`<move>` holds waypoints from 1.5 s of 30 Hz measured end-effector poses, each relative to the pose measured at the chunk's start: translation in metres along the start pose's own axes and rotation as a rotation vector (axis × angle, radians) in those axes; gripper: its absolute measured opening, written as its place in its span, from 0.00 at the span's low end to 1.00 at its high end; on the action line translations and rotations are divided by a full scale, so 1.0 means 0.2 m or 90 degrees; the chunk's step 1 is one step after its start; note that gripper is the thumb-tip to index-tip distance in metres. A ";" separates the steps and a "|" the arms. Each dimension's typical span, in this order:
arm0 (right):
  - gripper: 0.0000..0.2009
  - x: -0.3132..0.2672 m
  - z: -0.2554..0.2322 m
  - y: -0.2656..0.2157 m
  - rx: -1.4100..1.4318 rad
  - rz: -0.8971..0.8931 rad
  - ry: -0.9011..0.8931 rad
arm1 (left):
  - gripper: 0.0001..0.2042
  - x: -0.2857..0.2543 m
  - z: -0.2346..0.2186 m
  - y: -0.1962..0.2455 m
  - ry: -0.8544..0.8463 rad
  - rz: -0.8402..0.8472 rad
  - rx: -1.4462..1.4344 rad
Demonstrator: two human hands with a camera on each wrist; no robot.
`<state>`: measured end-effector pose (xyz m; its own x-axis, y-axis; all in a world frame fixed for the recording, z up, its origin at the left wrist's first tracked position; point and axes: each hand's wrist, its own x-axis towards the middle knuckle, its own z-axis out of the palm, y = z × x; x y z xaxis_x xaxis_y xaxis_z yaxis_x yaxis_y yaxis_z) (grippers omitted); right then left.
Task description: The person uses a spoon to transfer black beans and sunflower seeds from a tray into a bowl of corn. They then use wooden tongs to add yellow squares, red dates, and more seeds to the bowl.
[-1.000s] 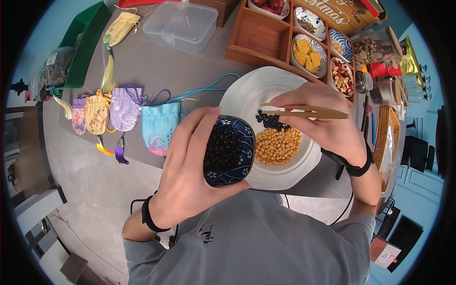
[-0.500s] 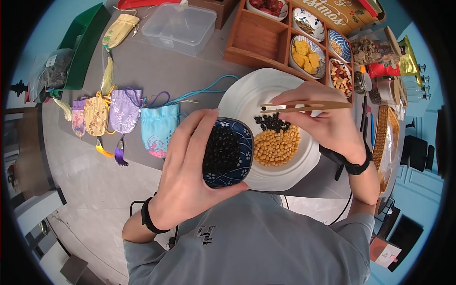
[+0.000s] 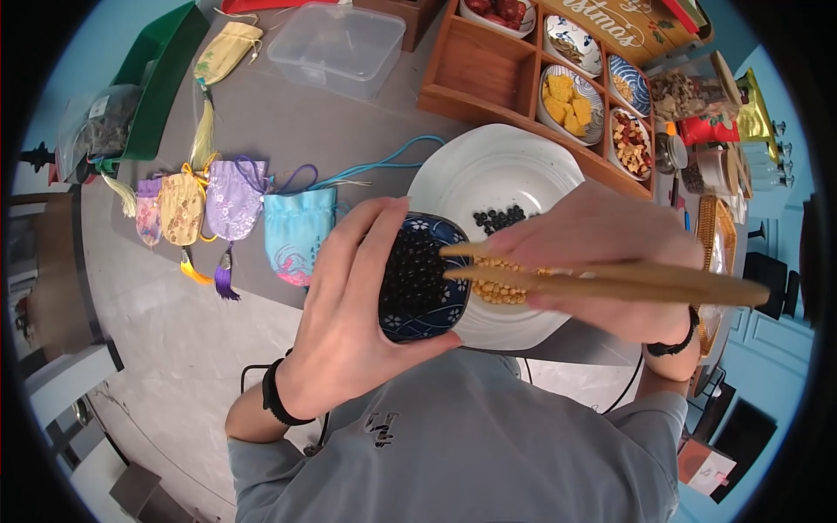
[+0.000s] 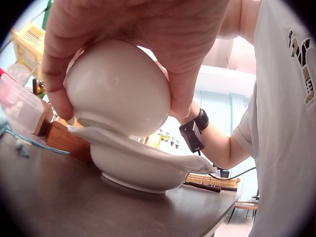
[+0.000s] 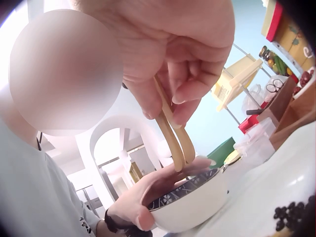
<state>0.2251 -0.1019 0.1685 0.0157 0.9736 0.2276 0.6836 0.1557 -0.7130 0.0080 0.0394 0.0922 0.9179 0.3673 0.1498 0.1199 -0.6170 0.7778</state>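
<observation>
A blue patterned bowl of black beans (image 3: 411,277) is gripped at its sides by my left hand (image 3: 344,314), tilted over the left edge of a white plate (image 3: 453,170). The left wrist view shows its white underside (image 4: 116,89) just above the plate's rim. My right hand (image 3: 610,261) pinches wooden tweezers (image 3: 645,281), whose two tips, slightly apart, are over the beans in the bowl. On the plate lie a small group of black beans (image 3: 499,218) and a pile of yellow kernels (image 3: 499,291), partly hidden by the right hand and tweezers.
Behind the plate stands a wooden divided box (image 3: 478,106) with small filled bowls. A clear plastic container (image 3: 336,44), drawstring pouches (image 3: 299,231) and a green tray (image 3: 161,83) are at the left and back. Jars (image 3: 693,91) and a woven basket (image 3: 717,253) stand at the right.
My right hand has come back from above the plate's black beans toward the bowl, bringing the tweezers' tips over it. My left hand still holds the bowl in nearly the same place.
</observation>
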 end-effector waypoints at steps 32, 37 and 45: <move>0.10 -0.07 -0.03 0.15 -0.093 0.082 0.077 | 0.59 0.01 0.00 0.00 -0.006 0.006 0.009; 0.10 -0.09 0.02 0.18 -0.047 0.086 0.030 | 0.59 0.00 0.01 0.00 -0.002 0.006 0.003; 0.12 -0.11 0.08 0.21 -0.005 0.098 -0.043 | 0.59 0.01 0.00 0.00 -0.002 0.011 0.003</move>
<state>0.2417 -0.1149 0.1240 0.0723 0.9949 0.0707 0.6830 0.0023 -0.7304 0.0097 0.0391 0.0920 0.9209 0.3546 0.1616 0.1060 -0.6270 0.7718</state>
